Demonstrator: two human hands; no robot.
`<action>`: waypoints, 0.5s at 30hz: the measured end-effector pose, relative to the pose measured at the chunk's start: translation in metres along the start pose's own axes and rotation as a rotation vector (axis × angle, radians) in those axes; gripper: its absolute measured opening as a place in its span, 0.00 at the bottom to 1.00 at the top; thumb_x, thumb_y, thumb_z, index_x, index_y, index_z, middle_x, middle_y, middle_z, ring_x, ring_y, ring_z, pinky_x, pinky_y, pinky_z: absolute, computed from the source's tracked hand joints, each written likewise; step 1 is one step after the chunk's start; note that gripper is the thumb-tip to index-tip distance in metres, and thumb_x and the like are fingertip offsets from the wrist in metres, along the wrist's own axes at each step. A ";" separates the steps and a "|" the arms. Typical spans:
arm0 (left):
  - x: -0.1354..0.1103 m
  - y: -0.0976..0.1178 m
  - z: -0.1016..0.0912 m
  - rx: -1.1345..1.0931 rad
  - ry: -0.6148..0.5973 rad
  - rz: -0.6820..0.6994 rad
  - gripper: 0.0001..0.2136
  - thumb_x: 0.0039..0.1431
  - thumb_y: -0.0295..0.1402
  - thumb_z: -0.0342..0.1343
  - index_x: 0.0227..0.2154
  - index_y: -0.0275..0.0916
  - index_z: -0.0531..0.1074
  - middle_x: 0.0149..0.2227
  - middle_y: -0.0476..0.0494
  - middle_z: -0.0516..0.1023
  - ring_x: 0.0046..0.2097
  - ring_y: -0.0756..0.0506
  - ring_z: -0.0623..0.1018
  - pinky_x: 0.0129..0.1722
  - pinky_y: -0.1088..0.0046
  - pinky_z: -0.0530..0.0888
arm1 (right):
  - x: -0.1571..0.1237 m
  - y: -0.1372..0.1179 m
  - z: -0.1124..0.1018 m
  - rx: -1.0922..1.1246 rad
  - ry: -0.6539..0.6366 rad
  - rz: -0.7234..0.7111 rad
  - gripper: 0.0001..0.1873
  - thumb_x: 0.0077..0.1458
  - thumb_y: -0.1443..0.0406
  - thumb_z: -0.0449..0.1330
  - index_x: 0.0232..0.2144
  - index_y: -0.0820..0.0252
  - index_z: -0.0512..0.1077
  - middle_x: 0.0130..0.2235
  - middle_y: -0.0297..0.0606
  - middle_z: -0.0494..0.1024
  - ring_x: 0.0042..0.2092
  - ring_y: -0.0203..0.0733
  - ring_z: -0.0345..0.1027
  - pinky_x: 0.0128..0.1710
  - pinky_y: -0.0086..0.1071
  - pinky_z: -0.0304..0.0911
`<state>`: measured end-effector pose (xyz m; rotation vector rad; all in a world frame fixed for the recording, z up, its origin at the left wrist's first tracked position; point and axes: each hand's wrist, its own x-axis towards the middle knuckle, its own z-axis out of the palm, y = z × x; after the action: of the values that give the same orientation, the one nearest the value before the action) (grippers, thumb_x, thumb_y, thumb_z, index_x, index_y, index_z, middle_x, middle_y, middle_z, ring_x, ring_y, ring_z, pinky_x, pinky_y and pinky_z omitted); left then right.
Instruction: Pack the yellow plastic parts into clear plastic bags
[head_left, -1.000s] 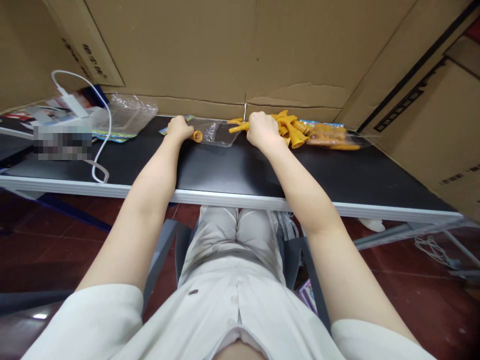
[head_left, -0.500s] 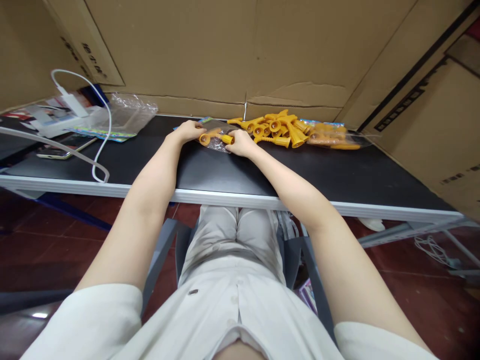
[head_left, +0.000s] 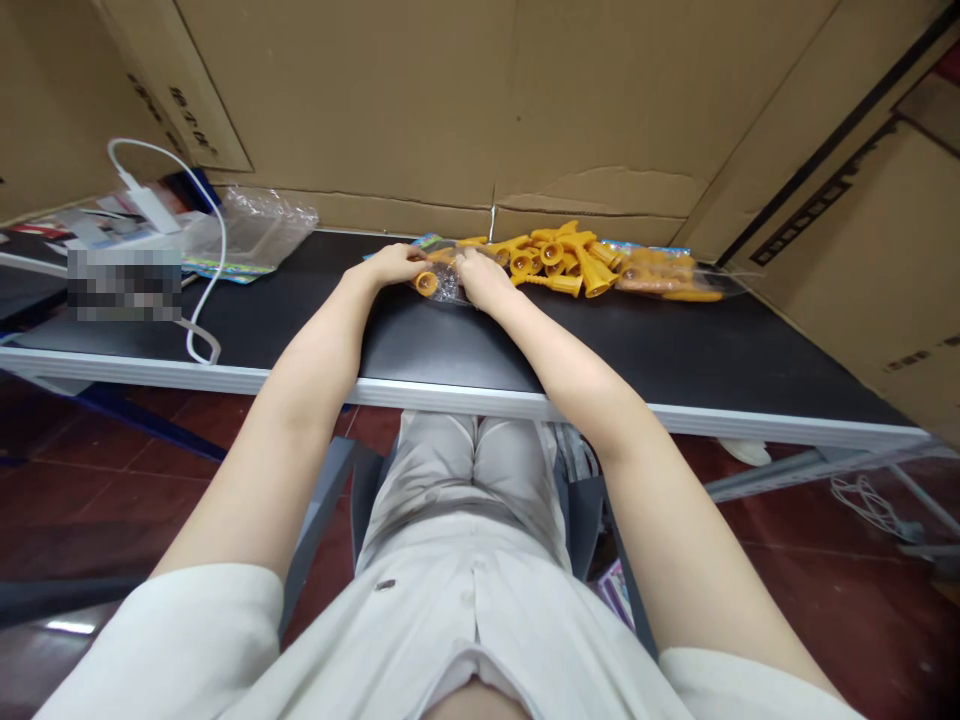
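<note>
A clear plastic bag [head_left: 448, 286] with a blue printed strip lies on the black tabletop between my hands. Inside it shows a yellow toy horn [head_left: 426, 284], its flared mouth facing me. My left hand [head_left: 396, 264] is closed on the bag's left side near the printed strip. On the opposite side, my right hand [head_left: 482, 278] has its fingers bent in a pinch at the bag's edge; the fingertips are partly hidden. Just right of that hand rests a heap of loose yellow toy horns [head_left: 559, 255].
Right of the heap lies a filled bag of yellow pieces [head_left: 667, 275]. At left are a flat clear bag [head_left: 262, 235], a white cable [head_left: 220, 250] and a pixelated patch. Cardboard [head_left: 360, 100] walls the table's back; a metal edge [head_left: 465, 400] runs along its front.
Both hands and the bag have shifted slightly right. The yellow horn end that showed at my right fingertips is now out of sight, and those fingers have moved up over the bag's edge.
</note>
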<state>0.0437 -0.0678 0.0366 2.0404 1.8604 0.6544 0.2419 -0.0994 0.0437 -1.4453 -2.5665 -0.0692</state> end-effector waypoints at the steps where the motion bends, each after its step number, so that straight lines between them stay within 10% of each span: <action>1: -0.001 0.000 0.000 -0.002 0.003 -0.004 0.23 0.62 0.45 0.63 0.55 0.39 0.86 0.57 0.41 0.88 0.63 0.32 0.83 0.66 0.65 0.76 | 0.000 -0.001 -0.001 -0.013 -0.008 0.001 0.33 0.69 0.81 0.45 0.72 0.77 0.67 0.69 0.69 0.72 0.70 0.63 0.72 0.68 0.49 0.68; 15: 0.006 -0.004 0.002 0.183 -0.011 -0.125 0.29 0.75 0.39 0.46 0.70 0.29 0.73 0.71 0.28 0.75 0.73 0.33 0.75 0.72 0.64 0.69 | 0.008 0.008 0.006 0.060 0.061 0.077 0.24 0.72 0.69 0.61 0.67 0.72 0.74 0.67 0.64 0.76 0.67 0.64 0.76 0.68 0.50 0.70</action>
<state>0.0421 -0.0612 0.0335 2.0096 2.0893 0.4550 0.2437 -0.0880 0.0389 -1.4949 -2.4400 -0.0246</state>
